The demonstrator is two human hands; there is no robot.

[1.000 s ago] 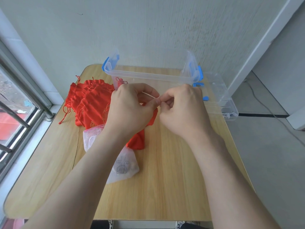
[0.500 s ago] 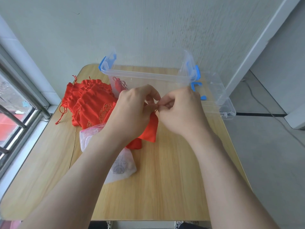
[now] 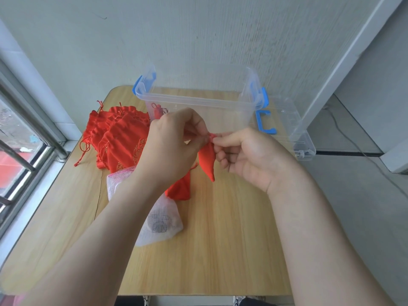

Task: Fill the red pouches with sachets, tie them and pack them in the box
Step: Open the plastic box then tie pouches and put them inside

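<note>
Wood table (image 3: 220, 250) is nearest, bare on the R-forearm side. Under the L forearm lies a white mesh sachet (image 3: 161, 224) w/ dark filling; the forearm crosses it & hides part. A second mesh sachet (image 3: 116, 180) pokes out just left of the L wrist. Below the L wrist a flat red pouch (image 3: 180, 189) lies on the table, partly covered by the hand.

L hand (image 3: 174, 149) & R hand (image 3: 249, 160) meet above the table, both pinching the gathered neck of the held pouch (image 3: 207, 161). L fingers are curled at it, R thumb + forefinger nip the top. The pouch body hangs down btwn the hands, clear of the table. Cord is too small to make out.

Left of the L hand is a pile of red pouches (image 3: 120, 135), cords trailing out toward the window rail (image 3: 33, 133).

Beyond both hands stands the clear box (image 3: 198, 102), blue latches, top open. Inside, at its L-hand end, is one boxed pouch (image 3: 158, 111); L knuckles block its lower part. Beyond the R hand, just beside the box, lies the clear lid (image 3: 295, 129) w/ a blue handle (image 3: 265, 125).
</note>
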